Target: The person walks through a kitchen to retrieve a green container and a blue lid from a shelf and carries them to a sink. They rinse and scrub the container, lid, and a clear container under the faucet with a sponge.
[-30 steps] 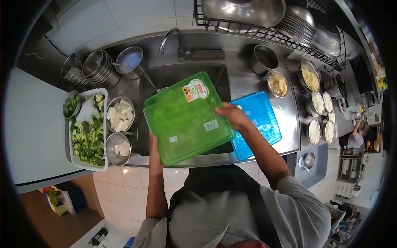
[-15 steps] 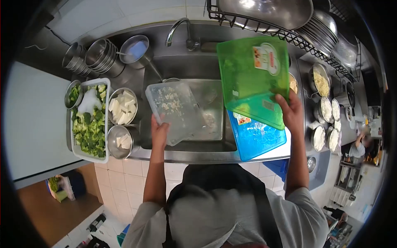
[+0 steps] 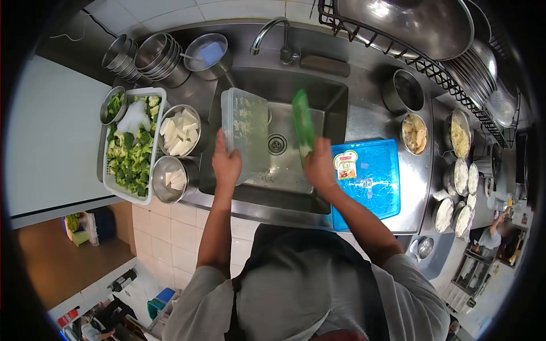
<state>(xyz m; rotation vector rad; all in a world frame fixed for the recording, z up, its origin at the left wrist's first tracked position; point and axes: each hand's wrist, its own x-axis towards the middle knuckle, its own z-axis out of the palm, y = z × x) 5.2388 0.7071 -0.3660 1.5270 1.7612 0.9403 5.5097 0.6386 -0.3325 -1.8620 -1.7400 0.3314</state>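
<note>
The green lid (image 3: 303, 119) has swung off the blue lid (image 3: 367, 190) to over the sink (image 3: 334, 111), edge-on, gripped by the right hand (image 3: 319, 167), while the left hand (image 3: 226, 165) clamps the tilted clear container (image 3: 249, 133), which a lid knock might jar loose.

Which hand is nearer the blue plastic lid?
Right. The right hand, holding the green lid, is just left of the blue plastic lid; the left hand is farther left, holding the clear container over the sink.
</note>
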